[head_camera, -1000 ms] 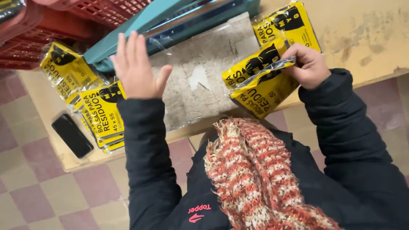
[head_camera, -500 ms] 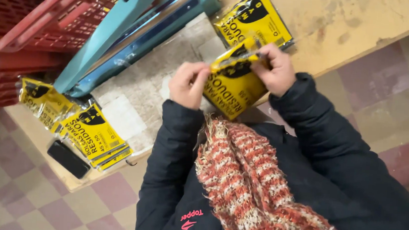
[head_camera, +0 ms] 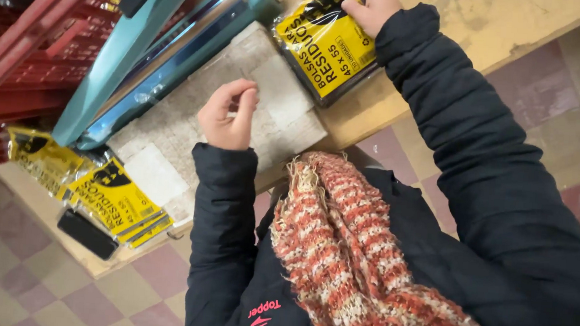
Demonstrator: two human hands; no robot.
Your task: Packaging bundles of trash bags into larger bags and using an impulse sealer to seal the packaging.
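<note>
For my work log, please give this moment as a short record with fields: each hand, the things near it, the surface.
left hand: empty, fingers curled, over the grey board by the teal heat sealer
right hand: pressing on the stack of yellow-and-black bag packs
other packs: second pile of yellow-and-black packs at the bench's left end, black phone beside it
crates: red plastic crates behind the sealer
surface: wooden bench
</note>
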